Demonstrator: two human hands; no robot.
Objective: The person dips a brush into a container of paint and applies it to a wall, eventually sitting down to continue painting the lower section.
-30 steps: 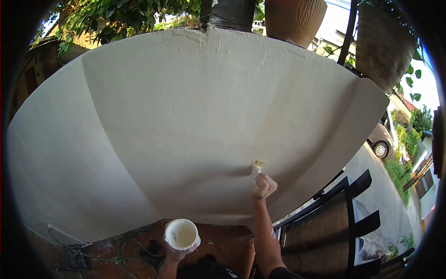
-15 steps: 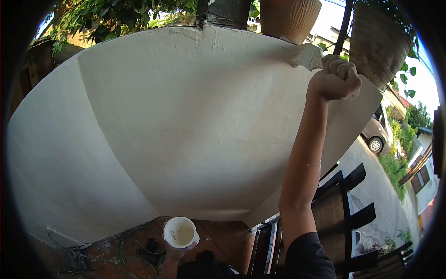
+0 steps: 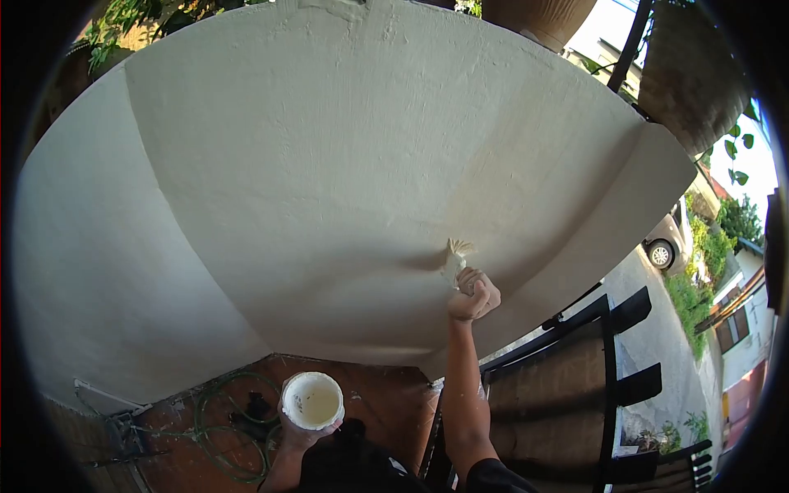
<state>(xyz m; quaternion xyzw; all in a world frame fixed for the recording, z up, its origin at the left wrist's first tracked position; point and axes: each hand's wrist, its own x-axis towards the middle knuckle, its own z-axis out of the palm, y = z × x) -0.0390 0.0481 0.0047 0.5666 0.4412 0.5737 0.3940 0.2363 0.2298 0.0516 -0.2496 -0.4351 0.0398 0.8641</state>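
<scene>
My right hand (image 3: 477,294) is closed around a paintbrush (image 3: 454,263), whose handle is hidden in the fist. The brush's splayed bristles press against the lower right part of a curved, off-white wall (image 3: 329,164). Low in the view, my left hand (image 3: 301,435) grips a white tub (image 3: 288,400) from below and the side. Pale paint (image 3: 319,404) lies in the tub, with dark specks on its inner side.
A green hose (image 3: 201,419) lies coiled on the reddish floor (image 3: 374,403) at lower left. To the right stands a dark-framed gate (image 3: 612,370). Large pots (image 3: 542,20) sit along the wall's top. A parked car (image 3: 666,246) is outside.
My right hand and the brush have come down and left, from the wall's top edge to its lower part. The view has tilted downward. The tub stays in my left hand.
</scene>
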